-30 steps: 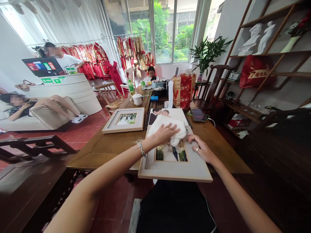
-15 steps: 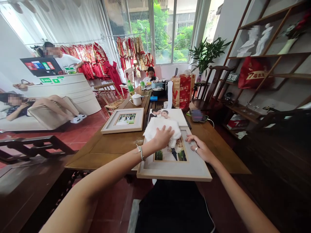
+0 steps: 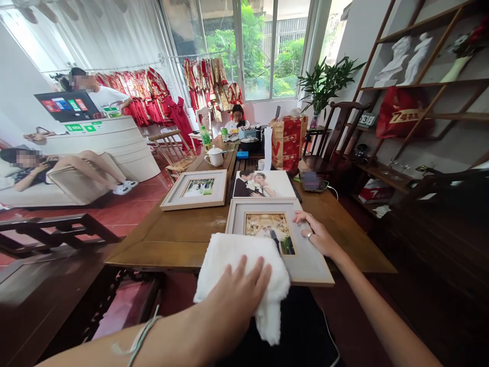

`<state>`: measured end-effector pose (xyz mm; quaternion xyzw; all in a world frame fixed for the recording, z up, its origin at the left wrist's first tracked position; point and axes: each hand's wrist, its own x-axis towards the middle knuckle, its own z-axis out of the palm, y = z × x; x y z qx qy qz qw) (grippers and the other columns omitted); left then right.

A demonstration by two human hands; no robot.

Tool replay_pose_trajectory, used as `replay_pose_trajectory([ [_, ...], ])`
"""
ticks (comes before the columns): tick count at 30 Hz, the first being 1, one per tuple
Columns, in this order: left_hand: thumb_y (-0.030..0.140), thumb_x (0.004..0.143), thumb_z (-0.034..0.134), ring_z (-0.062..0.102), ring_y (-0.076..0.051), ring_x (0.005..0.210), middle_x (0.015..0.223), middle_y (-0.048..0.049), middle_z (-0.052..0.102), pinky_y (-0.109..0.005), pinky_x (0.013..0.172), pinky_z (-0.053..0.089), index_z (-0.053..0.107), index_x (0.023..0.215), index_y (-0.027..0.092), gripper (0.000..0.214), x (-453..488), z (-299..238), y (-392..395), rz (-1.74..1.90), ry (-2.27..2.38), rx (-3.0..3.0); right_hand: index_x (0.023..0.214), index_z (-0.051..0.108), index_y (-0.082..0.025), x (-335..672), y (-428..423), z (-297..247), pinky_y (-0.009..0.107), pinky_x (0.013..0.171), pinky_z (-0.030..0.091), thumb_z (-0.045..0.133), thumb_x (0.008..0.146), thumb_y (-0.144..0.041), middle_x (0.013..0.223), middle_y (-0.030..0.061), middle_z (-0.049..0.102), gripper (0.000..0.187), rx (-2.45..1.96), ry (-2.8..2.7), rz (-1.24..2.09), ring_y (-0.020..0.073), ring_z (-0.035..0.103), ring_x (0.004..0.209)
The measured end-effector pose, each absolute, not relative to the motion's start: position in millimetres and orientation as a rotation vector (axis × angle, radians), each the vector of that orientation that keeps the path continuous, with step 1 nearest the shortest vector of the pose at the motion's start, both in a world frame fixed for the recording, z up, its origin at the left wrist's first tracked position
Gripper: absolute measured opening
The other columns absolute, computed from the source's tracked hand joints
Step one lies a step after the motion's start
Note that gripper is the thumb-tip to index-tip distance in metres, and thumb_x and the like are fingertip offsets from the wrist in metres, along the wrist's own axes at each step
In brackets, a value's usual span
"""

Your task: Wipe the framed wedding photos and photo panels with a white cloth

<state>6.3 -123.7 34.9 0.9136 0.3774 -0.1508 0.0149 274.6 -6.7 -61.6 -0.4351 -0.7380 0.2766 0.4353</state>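
Note:
A white cloth [image 3: 229, 255] lies over the near left part of a light wooden picture frame [image 3: 311, 272], hiding some of its photo of a couple. My left hand [image 3: 237, 295] is on top of the cloth, holding it, with fingertips pressed down and thumb hidden. Part of the cloth hangs past the frame's near edge. My right hand [image 3: 319, 234], with a ring on one finger, holds the frame's right side, its bent fingers resting on the pale border. Just behind lies a photo panel [image 3: 280, 186] of a couple. A second framed photo [image 3: 173, 199] lies to the left.
On the wooden table [image 3: 171, 237] stand a white lidded cup [image 3: 215, 157], a green bottle [image 3: 206, 138], a red-and-brown paper bag [image 3: 288, 145] and a phone [image 3: 312, 181] with a cable. A person lies on the sofa [image 3: 72, 186]; another sits at the table's far end.
My left hand has drawn the cloth from the far part of the frame to its near left corner, uncovering the panel behind and the photo's upper part. My right hand has stayed put.

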Motion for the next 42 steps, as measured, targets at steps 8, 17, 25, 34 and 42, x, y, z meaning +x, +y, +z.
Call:
replay_pose_trajectory([
  [8,0.021,0.068,0.054,0.026,-0.035,0.130,0.143,-0.0195,0.029,-0.049,0.093,0.038,0.028,0.133,0.012,0.072,21.2,21.3,-52.6,-0.210,1.524,2.821,0.115,0.051,-0.026,274.8,-8.6,-60.7,0.046,0.109,0.022,0.043,0.065,-0.008,0.133,0.0047,0.046,0.053,-1.061,-1.882,0.661,0.0232,0.033,0.130],
  [17,0.020,0.069,0.052,0.023,-0.041,0.131,0.140,-0.0248,0.031,-0.050,0.100,0.030,0.030,0.132,0.005,0.069,37.4,22.8,-40.0,-0.285,1.505,2.756,0.120,0.053,-0.026,276.0,-4.1,-68.2,0.047,0.110,0.022,0.043,0.068,-0.009,0.135,0.0041,0.046,0.056,-1.051,-1.893,0.634,0.0223,0.031,0.131],
  [25,0.027,0.073,0.051,0.016,-0.040,0.134,0.144,-0.0193,0.024,-0.051,0.105,0.024,0.018,0.138,0.011,0.074,55.9,15.5,-75.4,-0.136,1.134,2.771,0.122,0.053,-0.023,279.5,-0.1,-73.5,0.047,0.109,0.024,0.044,0.079,-0.019,0.133,0.0084,0.047,0.044,-1.023,-1.905,0.620,0.0244,0.034,0.129],
  [34,0.020,0.072,0.050,0.011,-0.041,0.134,0.146,-0.0143,0.022,-0.055,0.103,0.022,0.025,0.137,0.018,0.070,60.7,14.7,-23.3,-0.139,1.046,2.825,0.127,0.049,-0.025,280.2,3.8,-81.4,0.045,0.110,0.024,0.040,0.087,-0.038,0.137,0.0072,0.043,0.042,-1.044,-1.847,0.598,0.0238,0.032,0.130],
  [42,0.020,0.068,0.054,0.017,-0.039,0.134,0.147,-0.0177,0.022,-0.054,0.105,0.024,0.022,0.140,0.015,0.079,20.5,53.7,-120.0,-0.427,1.094,2.650,0.128,0.048,-0.027,278.1,-0.1,-71.8,0.044,0.110,0.023,0.038,0.089,-0.035,0.137,0.0055,0.044,0.041,-1.098,-1.898,0.590,0.0224,0.031,0.132],
])
